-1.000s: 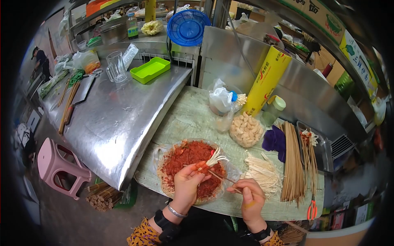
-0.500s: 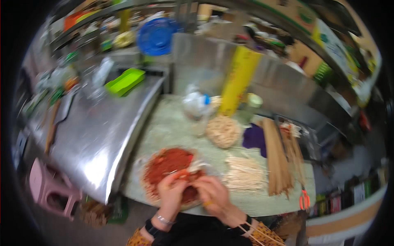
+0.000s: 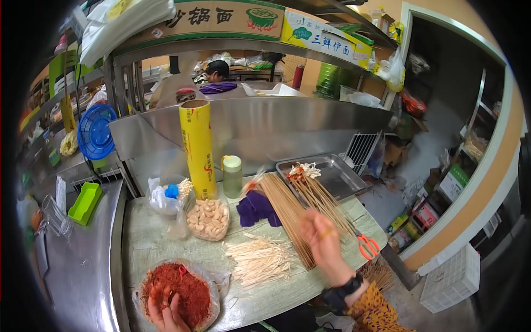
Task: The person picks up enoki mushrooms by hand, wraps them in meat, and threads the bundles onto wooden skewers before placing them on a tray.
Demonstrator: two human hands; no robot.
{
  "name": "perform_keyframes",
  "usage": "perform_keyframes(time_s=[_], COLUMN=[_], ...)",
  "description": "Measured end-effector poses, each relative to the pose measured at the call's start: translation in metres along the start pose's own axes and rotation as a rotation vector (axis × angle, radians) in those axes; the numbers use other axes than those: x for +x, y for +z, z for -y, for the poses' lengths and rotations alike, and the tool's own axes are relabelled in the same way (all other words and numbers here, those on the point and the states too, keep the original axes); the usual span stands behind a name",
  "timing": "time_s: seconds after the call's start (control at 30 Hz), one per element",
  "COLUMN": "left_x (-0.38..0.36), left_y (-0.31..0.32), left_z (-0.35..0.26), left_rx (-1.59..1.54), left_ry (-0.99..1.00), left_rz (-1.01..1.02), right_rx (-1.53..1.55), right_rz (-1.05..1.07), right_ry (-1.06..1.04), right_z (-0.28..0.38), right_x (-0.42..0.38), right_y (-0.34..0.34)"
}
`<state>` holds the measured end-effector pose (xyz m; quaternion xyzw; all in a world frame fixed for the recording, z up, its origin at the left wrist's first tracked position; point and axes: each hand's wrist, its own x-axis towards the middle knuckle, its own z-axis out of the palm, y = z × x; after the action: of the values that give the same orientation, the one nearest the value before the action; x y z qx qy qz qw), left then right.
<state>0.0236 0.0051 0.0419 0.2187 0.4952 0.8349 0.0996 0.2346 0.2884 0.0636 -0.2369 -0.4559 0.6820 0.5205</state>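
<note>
My left hand (image 3: 165, 311) rests on a plate of red chilli powder (image 3: 178, 285) at the near edge of the table, its fingers stained red and holding nothing. My right hand (image 3: 322, 242) is blurred and raised over the bundle of bamboo skewers (image 3: 283, 207). It is closed on a thin skewer whose coated end (image 3: 250, 185) points up and left, near the green-capped bottle (image 3: 232, 176). A pile of enoki mushrooms (image 3: 260, 260) lies between my hands. Made-up skewers (image 3: 301, 171) lie on a metal tray (image 3: 338, 176) beyond.
Orange-handled scissors (image 3: 368, 246) lie at the table's right edge. A yellow film roll (image 3: 198, 148), a purple cloth (image 3: 255, 209) and a bag of pale pieces (image 3: 209, 218) stand at the back. A green tray (image 3: 84, 203) sits left. A person (image 3: 217, 71) works behind the counter.
My view has swung up and to the right. My right hand left the chilli plate with the skewer and moved right over the skewer bundle. My left hand stayed on the plate and let go.
</note>
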Motion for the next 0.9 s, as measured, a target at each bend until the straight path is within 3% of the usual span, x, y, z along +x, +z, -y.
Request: perform_keyframes(time_s=[0.1, 0.23, 0.3, 0.37, 0.47, 0.53, 0.57, 0.63, 0.7, 0.73, 0.77, 0.83, 0.87, 0.9], left_x=[0.001, 0.002, 0.002, 0.002, 0.003, 0.001, 0.001, 0.001, 0.001, 0.001, 0.001, 0.002, 0.002, 0.002], left_y=[-0.013, -0.015, -0.012, -0.013, -0.020, -0.011, -0.007, -0.008, -0.008, -0.007, -0.007, -0.008, -0.007, -0.006], left_z=[0.009, 0.015, 0.014, 0.015, 0.018, 0.011, 0.008, 0.009, 0.008, 0.007, 0.007, 0.008, 0.008, 0.007], left_rx=[0.116, 0.195, 0.189, 0.207, 0.202, 0.249, 0.299, 0.238, 0.177, 0.186, 0.192, 0.196, 0.202, 0.203], left_ry=[0.073, 0.013, 0.007, -0.001, -0.028, -0.016, 0.006, -0.049, -0.098, -0.106, -0.109, -0.088, -0.063, -0.059], left_rz=[0.025, -0.003, -0.020, -0.039, -0.005, -0.013, -0.032, -0.029, -0.029, -0.026, -0.026, -0.019, -0.012, -0.012], right_rx=[0.013, 0.015, 0.017, 0.057, 0.302, 0.180, 0.178, -0.158, -0.535, -0.863, -0.867, -1.701, -1.692, -1.689], right_rz=[-0.100, -0.256, -0.420, -0.431, -0.471, -0.035, -0.055, -0.056, -0.195, -0.139, -0.142, -0.154, -0.100, -0.099], right_ry=[-0.116, -0.043, 0.080, 0.058, 0.228, 0.488, 0.490, 0.166, -0.026, -0.151, -0.151, -0.088, 0.107, 0.104], right_z=[0.001, -0.044, -0.064, -0.071, -0.062, -0.042, -0.022, 0.023, 0.046, 0.044, 0.046, 0.042, 0.036, 0.031], right_x=[0.073, 0.146, 0.160, 0.160, 0.140, 0.121, 0.106, 0.087, 0.088, 0.097, 0.094, 0.090, 0.093, 0.093], right_y=[-0.024, -0.059, -0.067, -0.069, -0.075, -0.091, -0.091, -0.087, -0.102, -0.128, -0.126, -0.117, -0.112, -0.106])
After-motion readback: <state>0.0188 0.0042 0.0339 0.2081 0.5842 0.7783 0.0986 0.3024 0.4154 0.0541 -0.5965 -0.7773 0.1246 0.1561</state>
